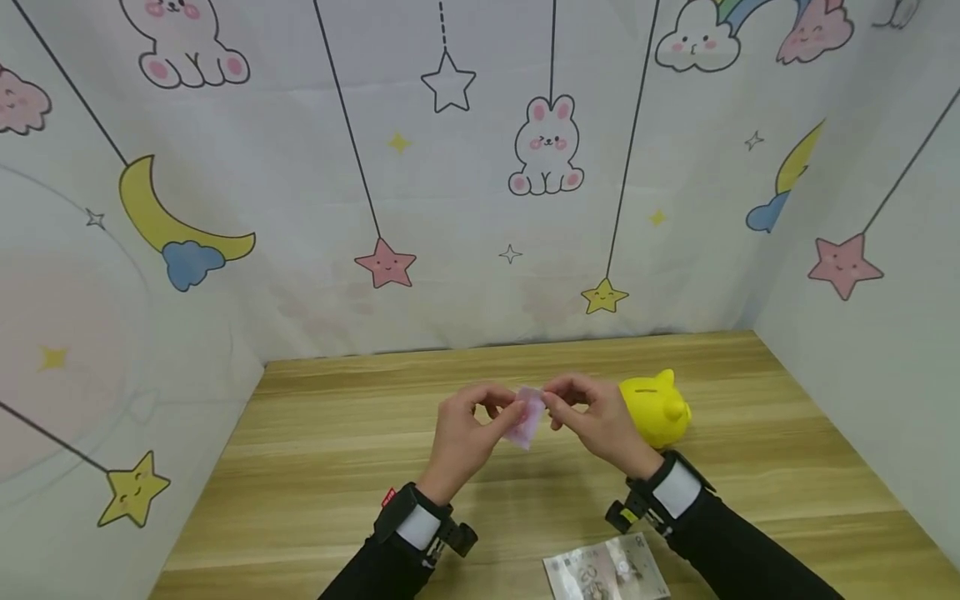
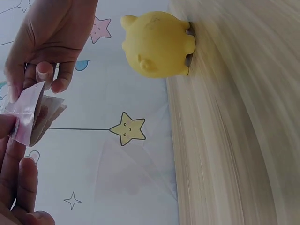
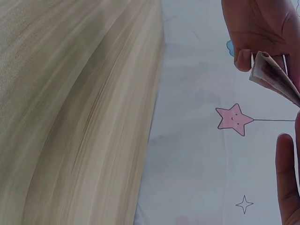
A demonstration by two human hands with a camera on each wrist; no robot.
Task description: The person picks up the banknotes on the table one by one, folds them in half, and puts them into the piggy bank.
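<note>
Above the middle of the wooden table, both hands pinch a small folded pinkish-purple banknote (image 1: 528, 418). My left hand (image 1: 467, 427) grips its left side between thumb and fingers. At the note's upper right edge, my right hand (image 1: 596, 417) holds it with thumb and fingertips. Several folded layers of the banknote (image 2: 35, 112) show in the left wrist view, slightly spread apart. Right behind the right hand stands a yellow piggy bank (image 1: 658, 412) with a dark slot on top, partly hidden by that hand.
A greyish flat banknote (image 1: 606, 571) with a crease lies on the table (image 1: 315, 467) near the front, beside the right forearm. White cloth walls (image 1: 480, 308) with cartoon prints enclose the table at the back and sides. Each wrist wears a black strap with a small camera.
</note>
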